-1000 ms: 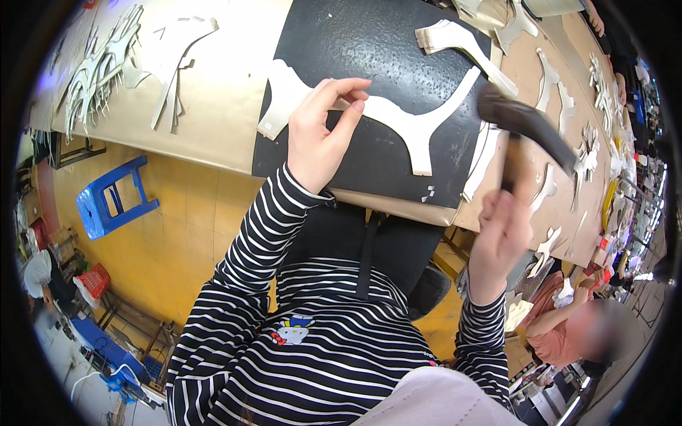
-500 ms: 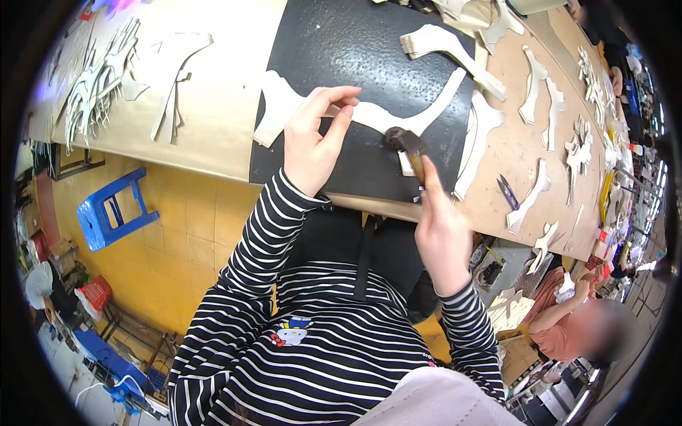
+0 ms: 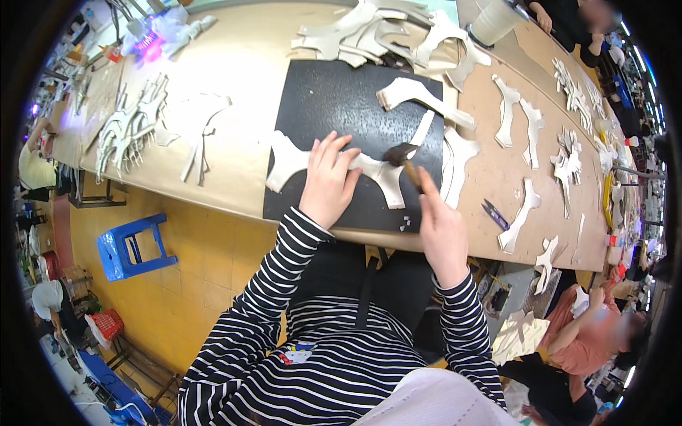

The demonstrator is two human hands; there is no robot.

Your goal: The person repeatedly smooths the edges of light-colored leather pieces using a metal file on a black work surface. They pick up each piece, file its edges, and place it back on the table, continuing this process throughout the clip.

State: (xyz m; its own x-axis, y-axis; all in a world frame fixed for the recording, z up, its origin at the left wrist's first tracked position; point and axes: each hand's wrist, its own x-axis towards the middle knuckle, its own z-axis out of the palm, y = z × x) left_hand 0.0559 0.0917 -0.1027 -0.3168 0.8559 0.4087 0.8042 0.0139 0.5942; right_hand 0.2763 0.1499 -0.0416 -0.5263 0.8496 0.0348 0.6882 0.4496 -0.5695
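A white, curved flat piece (image 3: 288,163) with several arms lies across the black mat (image 3: 312,99). My left hand (image 3: 329,179) rests on its middle, fingers stretched out and lying over it. The handle of a hammer (image 3: 410,172) is in my right hand (image 3: 443,238), which is closed around it. The dark hammer head is down at the piece's right part, where the arms branch; whether it touches cannot be told. One arm of the piece points toward the mat's near edge, another toward the far right. Small white scraps (image 3: 406,223) lie near the mat's front edge.
A stack of white pieces (image 3: 408,91) overlaps the mat's far right corner. Beside the mat are more pieces (image 3: 458,160) and purple-handled snips (image 3: 495,214). A pile of pieces (image 3: 341,32) and a thread cone (image 3: 495,21) stand behind. A blue stool (image 3: 128,247) is left; a co-worker (image 3: 582,334) sits right.
The view has shifted, so the table appears lower. My left hand has come down flat onto the white piece. One arm of the piece now extends toward the near edge, left of the hammer.
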